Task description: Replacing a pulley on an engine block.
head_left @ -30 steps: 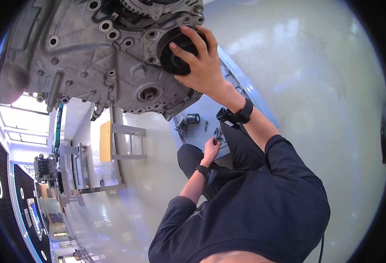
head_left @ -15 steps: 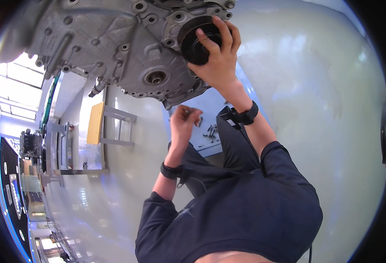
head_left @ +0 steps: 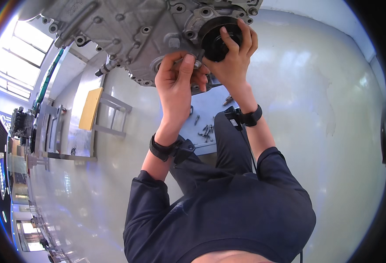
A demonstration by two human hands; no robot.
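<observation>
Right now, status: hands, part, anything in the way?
Right hand grips black pulley on engine. Left hand pinches small bolt-like part near it. Left hand partly covers engine's round opening.

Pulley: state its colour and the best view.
The pulley is black; it shows best in the head view.

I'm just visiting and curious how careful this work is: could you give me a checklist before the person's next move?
1. Right hand gripping the black pulley: ok.
2. Pulley fully seated on the engine: cannot tell, the contact is mostly hidden.
3. Left hand holding the small bolt-like part: ok, at its fingertips.
4. That part lined up with a hole: cannot tell.
5. Loose bolts resting on the grey tray: ok.
</observation>
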